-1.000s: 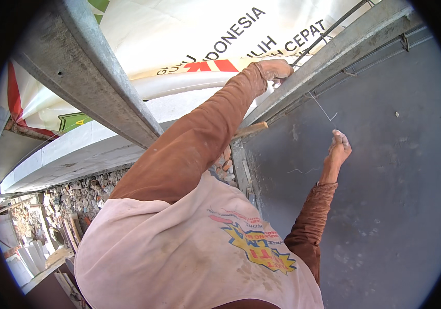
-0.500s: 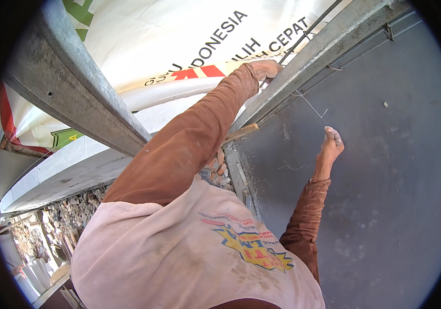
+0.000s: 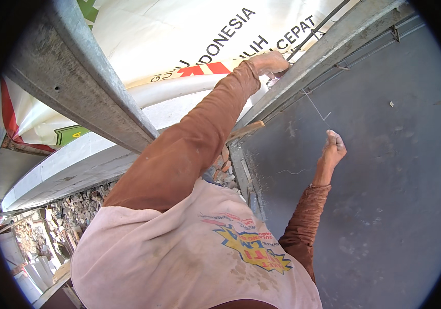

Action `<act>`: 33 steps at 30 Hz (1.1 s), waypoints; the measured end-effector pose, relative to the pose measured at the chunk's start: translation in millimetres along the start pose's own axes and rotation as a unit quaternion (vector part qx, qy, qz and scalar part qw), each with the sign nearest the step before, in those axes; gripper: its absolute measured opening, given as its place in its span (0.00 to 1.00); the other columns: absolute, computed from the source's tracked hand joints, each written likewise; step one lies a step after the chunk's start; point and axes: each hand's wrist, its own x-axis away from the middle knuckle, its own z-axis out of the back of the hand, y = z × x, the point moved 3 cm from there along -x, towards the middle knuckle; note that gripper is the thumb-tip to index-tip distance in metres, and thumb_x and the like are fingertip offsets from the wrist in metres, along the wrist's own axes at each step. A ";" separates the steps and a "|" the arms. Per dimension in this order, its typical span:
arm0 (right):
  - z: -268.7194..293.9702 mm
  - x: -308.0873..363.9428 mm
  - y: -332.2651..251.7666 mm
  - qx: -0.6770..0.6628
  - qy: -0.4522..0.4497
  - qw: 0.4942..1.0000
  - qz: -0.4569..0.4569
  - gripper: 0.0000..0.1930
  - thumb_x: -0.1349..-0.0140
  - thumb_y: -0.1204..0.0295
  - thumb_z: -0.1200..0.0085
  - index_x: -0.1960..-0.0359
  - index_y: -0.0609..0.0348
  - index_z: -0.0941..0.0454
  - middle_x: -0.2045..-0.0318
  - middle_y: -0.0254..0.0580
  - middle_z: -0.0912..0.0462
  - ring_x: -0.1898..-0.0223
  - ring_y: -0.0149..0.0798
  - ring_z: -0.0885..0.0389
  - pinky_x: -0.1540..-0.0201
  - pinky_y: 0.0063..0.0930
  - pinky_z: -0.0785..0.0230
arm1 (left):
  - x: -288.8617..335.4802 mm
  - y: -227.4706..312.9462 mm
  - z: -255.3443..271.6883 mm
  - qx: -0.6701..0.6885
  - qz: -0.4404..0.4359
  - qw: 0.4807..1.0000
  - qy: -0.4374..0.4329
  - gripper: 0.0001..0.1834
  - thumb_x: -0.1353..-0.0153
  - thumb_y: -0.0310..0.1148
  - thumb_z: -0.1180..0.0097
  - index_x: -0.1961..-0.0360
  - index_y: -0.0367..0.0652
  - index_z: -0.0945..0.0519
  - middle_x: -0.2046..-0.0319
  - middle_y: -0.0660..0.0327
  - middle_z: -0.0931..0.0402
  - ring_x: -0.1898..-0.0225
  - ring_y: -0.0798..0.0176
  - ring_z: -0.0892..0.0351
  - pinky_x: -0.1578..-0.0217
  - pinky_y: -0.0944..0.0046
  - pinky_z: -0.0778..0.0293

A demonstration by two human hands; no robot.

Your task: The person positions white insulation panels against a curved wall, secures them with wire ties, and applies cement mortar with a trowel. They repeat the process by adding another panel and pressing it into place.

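My left hand (image 3: 271, 63) is at the far side of a grey metal beam (image 3: 328, 56), its fingers curled down by the end of a dark rod (image 3: 310, 35). What lies inside those fingers is hidden. Over the dark grey surface, my right hand (image 3: 335, 146) is closed in a pinch on a very fine wire or thread. A thin, pale wire (image 3: 313, 104) with a hooked end hangs from the beam's near edge, just beyond the pinching fingertips. Left of my right wrist, a wavy loose strand (image 3: 292, 171) shows against the grey.
Ribbed steel bars (image 3: 367, 51) run along the beam. A broad metal post (image 3: 84, 77) slants across the left, before a printed white banner (image 3: 143, 31). Below are a curved pale ledge (image 3: 65, 159), rubble (image 3: 76, 206) and a wood piece (image 3: 246, 131). The dark grey surface (image 3: 385, 206) fills the right.
The whole view has shifted slightly. My left hand stays at the beam beside the rod, and my right hand keeps its pinch just short of the hooked wire.
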 end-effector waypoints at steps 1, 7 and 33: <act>-0.1 1.3 -1.3 0.007 0.004 1.000 -0.008 0.08 0.36 0.77 0.44 0.63 0.72 0.17 0.67 0.40 0.16 0.63 0.30 0.20 0.55 0.22 0.28 | 8.9 0.0 3.9 -0.008 0.001 1.000 -0.001 0.20 0.39 0.41 0.46 0.59 0.33 0.15 0.61 0.53 0.16 0.60 0.59 0.17 0.60 0.62 0.20; -3.1 3.1 -8.4 -0.036 -0.005 0.999 0.021 0.08 0.37 0.76 0.42 0.63 0.71 0.17 0.68 0.38 0.17 0.66 0.27 0.22 0.61 0.19 0.31 | 48.3 -12.9 6.7 0.030 0.021 0.999 -0.002 0.21 0.38 0.45 0.45 0.60 0.35 0.16 0.72 0.55 0.18 0.73 0.64 0.20 0.69 0.64 0.23; 2.8 -18.3 5.8 0.021 -0.007 0.998 0.054 0.09 0.36 0.74 0.41 0.63 0.70 0.16 0.70 0.32 0.19 0.66 0.25 0.24 0.60 0.18 0.33 | -49.0 -30.2 -37.4 0.157 0.015 0.987 -0.021 0.17 0.40 0.42 0.44 0.69 0.36 0.18 0.80 0.61 0.27 0.78 0.65 0.30 0.77 0.62 0.33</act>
